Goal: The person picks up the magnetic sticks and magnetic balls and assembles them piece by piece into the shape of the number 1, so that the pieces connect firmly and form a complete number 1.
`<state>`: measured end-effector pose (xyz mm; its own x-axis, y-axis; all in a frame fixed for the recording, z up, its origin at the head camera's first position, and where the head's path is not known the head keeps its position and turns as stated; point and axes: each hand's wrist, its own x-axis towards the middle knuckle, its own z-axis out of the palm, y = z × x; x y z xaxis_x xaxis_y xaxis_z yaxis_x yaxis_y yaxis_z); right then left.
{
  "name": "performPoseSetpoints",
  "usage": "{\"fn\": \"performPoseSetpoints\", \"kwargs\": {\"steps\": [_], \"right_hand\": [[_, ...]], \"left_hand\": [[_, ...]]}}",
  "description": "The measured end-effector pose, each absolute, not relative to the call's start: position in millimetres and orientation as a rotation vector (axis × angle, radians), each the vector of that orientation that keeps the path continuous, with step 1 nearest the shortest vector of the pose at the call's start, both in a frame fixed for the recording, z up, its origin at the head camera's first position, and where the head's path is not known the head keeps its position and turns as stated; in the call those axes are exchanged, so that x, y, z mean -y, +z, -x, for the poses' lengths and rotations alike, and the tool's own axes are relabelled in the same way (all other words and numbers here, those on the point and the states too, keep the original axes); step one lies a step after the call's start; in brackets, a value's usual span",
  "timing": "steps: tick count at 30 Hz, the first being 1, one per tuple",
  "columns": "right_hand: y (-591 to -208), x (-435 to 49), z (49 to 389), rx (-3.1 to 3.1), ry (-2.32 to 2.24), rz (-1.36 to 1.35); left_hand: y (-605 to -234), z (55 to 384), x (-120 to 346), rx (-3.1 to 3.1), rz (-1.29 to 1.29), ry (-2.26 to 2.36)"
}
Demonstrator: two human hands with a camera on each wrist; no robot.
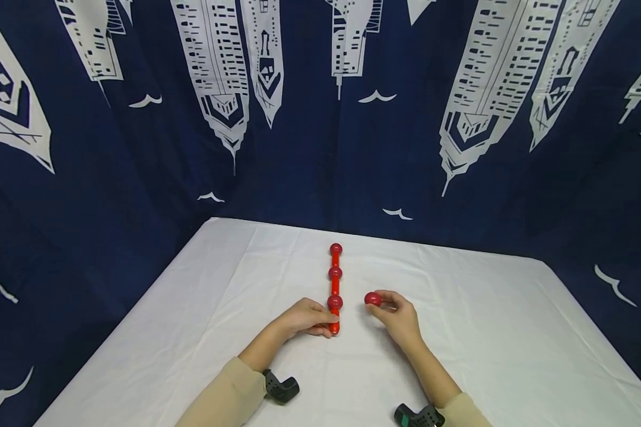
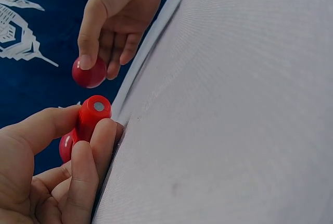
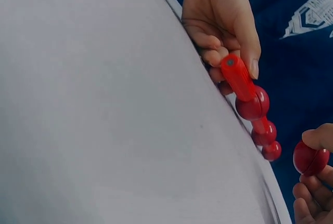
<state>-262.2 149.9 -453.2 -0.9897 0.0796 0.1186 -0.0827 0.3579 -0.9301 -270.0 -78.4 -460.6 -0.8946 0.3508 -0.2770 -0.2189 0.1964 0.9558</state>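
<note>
A straight chain of red rods [image 1: 335,286] and dark red balls [image 1: 335,273] runs away from me over the white tabletop. My left hand [image 1: 308,318] pinches the nearest rod [image 3: 238,77] between thumb and fingers. A small grey metal disc [image 2: 99,107] shows in the free end face of that rod. To the right of the chain, my right hand [image 1: 399,317] holds a separate dark red ball [image 1: 373,298] by thumb and fingertips. A seam line crosses this loose ball [image 3: 310,158], which is apart from the chain.
The white cloth-covered table [image 1: 491,332] spreads out on both sides of the hands. Behind it hangs a dark blue curtain [image 1: 320,166] with white building and bird prints. A black wrist device [image 1: 282,388] sits by the left sleeve, another black device [image 1: 419,416] by the right.
</note>
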Motion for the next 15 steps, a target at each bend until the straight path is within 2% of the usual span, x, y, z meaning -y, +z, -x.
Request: {"fn": "performPoseSetpoints", "kwargs": {"steps": [15], "right_hand": [[-446.1, -125.5, 243.4, 2.493, 1.854, -0.114]], "left_hand": [[-460.2, 269.5, 79.9, -2.024, -0.143, 1.759]]}}
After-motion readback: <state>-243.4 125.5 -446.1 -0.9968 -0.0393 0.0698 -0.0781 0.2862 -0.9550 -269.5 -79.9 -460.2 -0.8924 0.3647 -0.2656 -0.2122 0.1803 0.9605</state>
